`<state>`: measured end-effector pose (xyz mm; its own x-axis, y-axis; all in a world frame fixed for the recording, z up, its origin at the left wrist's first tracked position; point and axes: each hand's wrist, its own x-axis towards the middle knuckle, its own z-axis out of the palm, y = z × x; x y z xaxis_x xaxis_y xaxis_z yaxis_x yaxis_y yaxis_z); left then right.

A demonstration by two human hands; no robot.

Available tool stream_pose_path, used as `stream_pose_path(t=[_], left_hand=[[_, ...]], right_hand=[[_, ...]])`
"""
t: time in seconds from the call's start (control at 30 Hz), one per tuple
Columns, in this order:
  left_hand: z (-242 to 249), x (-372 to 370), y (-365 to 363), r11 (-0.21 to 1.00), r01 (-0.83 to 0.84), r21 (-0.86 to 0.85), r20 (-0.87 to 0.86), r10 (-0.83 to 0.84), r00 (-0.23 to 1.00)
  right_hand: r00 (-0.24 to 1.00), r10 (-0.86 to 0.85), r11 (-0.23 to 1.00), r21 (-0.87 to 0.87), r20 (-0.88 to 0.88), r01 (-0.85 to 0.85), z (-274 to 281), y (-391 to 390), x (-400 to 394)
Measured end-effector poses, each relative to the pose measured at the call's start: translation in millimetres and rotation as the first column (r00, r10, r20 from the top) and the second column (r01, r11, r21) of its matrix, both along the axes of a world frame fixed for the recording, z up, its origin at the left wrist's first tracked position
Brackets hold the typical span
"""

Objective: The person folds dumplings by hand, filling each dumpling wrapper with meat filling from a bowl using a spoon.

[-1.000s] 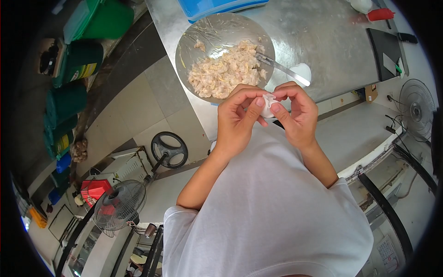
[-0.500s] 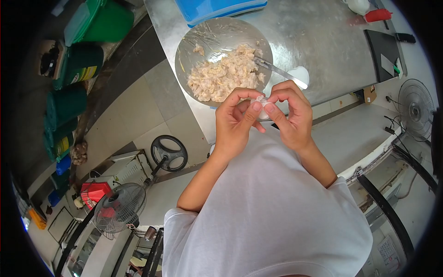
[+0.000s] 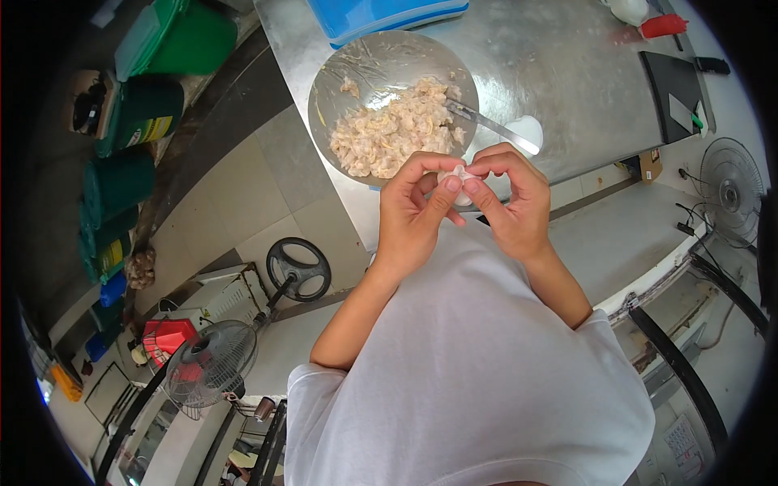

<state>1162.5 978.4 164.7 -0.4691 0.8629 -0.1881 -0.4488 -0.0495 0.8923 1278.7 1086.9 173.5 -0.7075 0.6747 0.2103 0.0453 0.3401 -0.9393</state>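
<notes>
Between my two hands is a small white dumpling, its dough gathered at the top. My left hand pinches one side with thumb and forefinger, the other fingers curled below. On the other side, my right hand pinches the dough edge the same way. Just beyond stands a wide metal bowl with pale, chunky minced filling. A flat metal spatula rests in it, its handle over the rim. Under that handle lies a round white item, perhaps dumpling wrappers.
A steel table carries the bowl and a blue-lidded container. At its far right are a red bottle and a black board. Green bins line the left, and fans stand on both sides.
My fingers have shifted slightly on the dumpling, and its top looks more gathered. The bowl and spatula have not moved.
</notes>
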Motion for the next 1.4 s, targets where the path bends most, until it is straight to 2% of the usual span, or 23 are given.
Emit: stream_pose_path(t=[0.07,0.17,0.33,0.43,0.53,0.57,0.67,0.77,0.8,0.87,0.93,1.03,1.13,1.17,1.23,1.27,1.37,1.4], left_hand=[[8,2,2,0.998,-0.053,-0.019,0.039,0.054,0.998],[3,3,-1,0.999,-0.054,-0.007,-0.042,0.053,0.998],[-3,3,-2,1.000,-0.010,0.005,-0.043,0.011,0.999],[-4,2,-2,1.000,0.010,0.021,-0.045,-0.009,0.999],[-5,1,-3,0.999,0.020,0.035,-0.062,-0.018,0.998],[-5,1,-3,0.999,0.021,0.039,-0.071,-0.018,0.997],[-1,2,-2,0.998,-0.013,0.057,-0.030,0.015,0.999],[14,0,3,0.972,-0.228,-0.059,0.195,0.235,0.952],[9,-7,-1,0.996,-0.062,-0.060,0.291,0.077,0.954],[-6,-27,-11,0.965,0.261,-0.011,0.466,-0.226,0.855],[-5,-24,-9,0.973,0.230,-0.028,0.355,-0.206,0.912],[-1,-18,-7,0.993,0.122,0.011,0.211,-0.121,0.970],[11,-9,-1,0.997,-0.011,0.081,0.172,-0.003,0.985],[15,-7,0,0.993,-0.055,0.101,0.172,0.037,0.984],[18,-4,1,0.988,-0.034,0.153,0.067,0.024,0.998],[19,-3,1,0.984,-0.021,0.177,0.012,0.019,1.000],[18,-9,-4,0.980,-0.007,0.201,0.138,-0.021,0.990],[19,-9,-5,0.986,-0.013,0.169,0.105,-0.005,0.994]], right_hand=[[1.000,-0.008,1.000,-0.015,0.010,0.009,0,-1,0],[0.999,-0.021,0.998,-0.059,0.025,0.023,3,-2,0],[0.999,-0.030,0.999,0.010,0.014,0.030,0,-2,-2],[1.000,0.002,1.000,-0.019,-0.015,-0.002,-1,0,-1],[0.998,-0.042,0.994,-0.105,-0.050,0.036,4,-3,-3],[0.998,-0.032,0.998,-0.061,-0.045,0.029,2,-3,-3],[0.999,0.003,0.999,0.042,-0.046,-0.001,-2,-2,-1],[0.995,0.053,0.991,0.124,-0.084,-0.043,-3,0,-1],[0.993,0.069,0.983,0.174,-0.092,-0.052,-4,0,0],[0.991,0.093,0.970,0.231,-0.095,-0.069,-6,1,0],[0.992,0.099,0.969,0.236,-0.080,-0.077,-8,-1,3],[0.972,0.166,0.964,0.235,-0.164,-0.125,4,8,5],[0.925,-0.042,0.985,-0.168,-0.377,-0.024,8,-1,3],[0.955,0.033,0.994,-0.093,-0.296,-0.063,7,1,6],[0.980,0.162,0.986,0.043,-0.113,-0.158,7,7,14],[0.990,0.110,0.992,-0.046,-0.092,-0.115,7,4,15],[0.998,-0.009,0.962,-0.272,-0.061,-0.008,14,-8,9],[0.996,-0.025,0.944,-0.329,-0.084,-0.004,15,-8,7]])
